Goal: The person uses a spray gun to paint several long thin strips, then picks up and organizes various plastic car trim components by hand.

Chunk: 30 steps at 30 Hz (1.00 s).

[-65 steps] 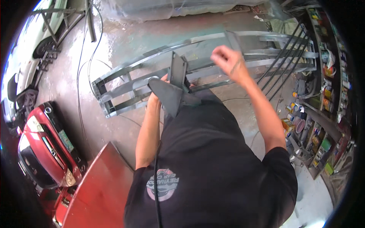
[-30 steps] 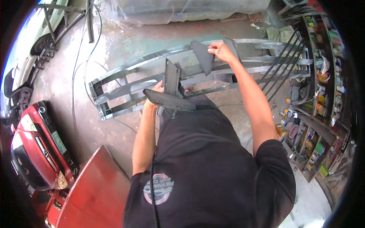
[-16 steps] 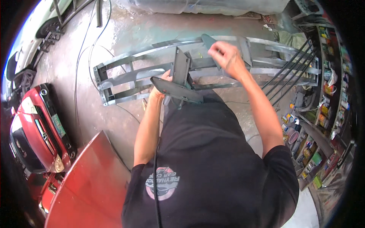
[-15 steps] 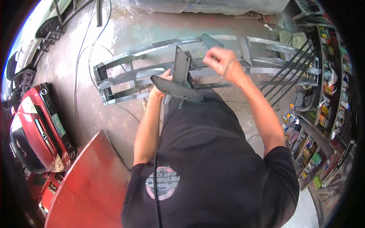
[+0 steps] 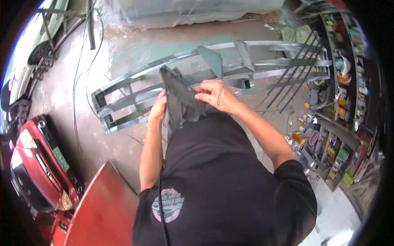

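In front of my body, a grey metal bracket with flat plates joined at angles is held up and tilted. My left hand grips its left side, the fingers partly hidden behind the plate. At the bracket's right edge, my right hand is closed, thumb and fingers pinched against the metal. Whether anything small sits between those fingertips is not visible. Just beyond lies a long, grey, ladder-like metal frame, with a flat grey plate resting on its far rail.
Thin black rods lie across the frame's right end. Shelves of cans and bottles line the right side. A red car bumper and a red panel stand at left. Cables run over the floor; a plastic-covered form is at the back.
My right hand has come down and left from above the frame to the bracket's right edge. My left hand has turned the bracket more upright. The whole view has shifted a little.
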Each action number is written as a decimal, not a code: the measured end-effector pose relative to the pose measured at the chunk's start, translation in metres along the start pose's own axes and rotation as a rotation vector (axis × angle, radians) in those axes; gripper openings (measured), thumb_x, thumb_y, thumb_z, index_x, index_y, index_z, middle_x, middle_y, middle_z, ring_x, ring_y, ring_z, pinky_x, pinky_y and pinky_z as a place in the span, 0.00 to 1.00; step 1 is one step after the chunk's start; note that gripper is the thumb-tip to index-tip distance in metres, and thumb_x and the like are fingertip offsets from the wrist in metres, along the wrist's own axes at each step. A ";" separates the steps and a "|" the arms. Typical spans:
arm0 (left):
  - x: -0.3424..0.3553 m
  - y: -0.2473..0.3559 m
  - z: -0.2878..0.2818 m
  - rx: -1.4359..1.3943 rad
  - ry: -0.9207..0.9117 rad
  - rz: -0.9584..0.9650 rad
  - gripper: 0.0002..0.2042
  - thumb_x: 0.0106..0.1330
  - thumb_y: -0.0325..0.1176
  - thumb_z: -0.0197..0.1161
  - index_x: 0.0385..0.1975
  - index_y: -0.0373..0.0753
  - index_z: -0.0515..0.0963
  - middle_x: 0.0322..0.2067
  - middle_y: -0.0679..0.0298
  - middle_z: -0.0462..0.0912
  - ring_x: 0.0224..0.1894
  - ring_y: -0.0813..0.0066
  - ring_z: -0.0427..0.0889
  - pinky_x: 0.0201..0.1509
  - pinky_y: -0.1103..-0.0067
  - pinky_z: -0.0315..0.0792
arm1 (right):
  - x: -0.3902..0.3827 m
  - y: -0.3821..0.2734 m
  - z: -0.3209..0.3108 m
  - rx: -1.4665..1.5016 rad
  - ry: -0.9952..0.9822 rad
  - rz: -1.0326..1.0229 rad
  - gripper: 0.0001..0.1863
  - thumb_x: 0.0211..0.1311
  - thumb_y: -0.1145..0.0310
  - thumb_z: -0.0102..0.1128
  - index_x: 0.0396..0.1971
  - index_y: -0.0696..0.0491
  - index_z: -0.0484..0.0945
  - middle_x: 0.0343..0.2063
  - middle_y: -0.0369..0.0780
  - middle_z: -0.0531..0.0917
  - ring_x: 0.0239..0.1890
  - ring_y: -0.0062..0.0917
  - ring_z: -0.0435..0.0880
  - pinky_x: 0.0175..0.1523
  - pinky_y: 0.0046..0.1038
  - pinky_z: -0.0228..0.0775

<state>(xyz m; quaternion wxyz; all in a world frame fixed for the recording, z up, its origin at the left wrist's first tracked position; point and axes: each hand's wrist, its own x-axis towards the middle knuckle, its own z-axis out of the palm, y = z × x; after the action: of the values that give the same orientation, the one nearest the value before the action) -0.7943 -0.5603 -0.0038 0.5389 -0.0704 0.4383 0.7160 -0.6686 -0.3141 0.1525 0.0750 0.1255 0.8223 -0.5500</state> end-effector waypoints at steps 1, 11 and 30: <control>-0.002 0.009 0.002 0.015 -0.033 -0.020 0.22 0.65 0.28 0.60 0.59 0.33 0.71 0.48 0.61 0.82 0.46 0.74 0.84 0.51 0.77 0.80 | -0.002 0.007 -0.008 0.050 0.124 0.051 0.15 0.61 0.65 0.66 0.39 0.62 0.82 0.32 0.40 0.83 0.35 0.23 0.83 0.39 0.29 0.74; -0.012 0.020 -0.002 0.029 -0.052 0.017 0.26 0.63 0.39 0.67 0.59 0.33 0.73 0.49 0.57 0.81 0.47 0.64 0.85 0.52 0.72 0.79 | -0.046 0.151 -0.134 -0.271 0.722 0.451 0.17 0.56 0.63 0.70 0.40 0.60 0.84 0.35 0.51 0.87 0.39 0.39 0.88 0.46 0.34 0.77; -0.017 0.052 0.046 0.048 -0.048 -0.018 0.24 0.64 0.40 0.65 0.57 0.33 0.74 0.48 0.53 0.82 0.49 0.61 0.84 0.54 0.69 0.78 | -0.040 0.275 -0.220 -0.605 0.645 0.730 0.14 0.58 0.57 0.67 0.40 0.47 0.86 0.44 0.45 0.85 0.50 0.45 0.82 0.54 0.41 0.74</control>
<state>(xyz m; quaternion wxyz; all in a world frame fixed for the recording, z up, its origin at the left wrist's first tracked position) -0.8139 -0.5422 0.0627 0.5571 -0.0440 0.4417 0.7019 -0.5481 -0.0155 0.0036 0.0380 0.5357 0.8277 -0.1626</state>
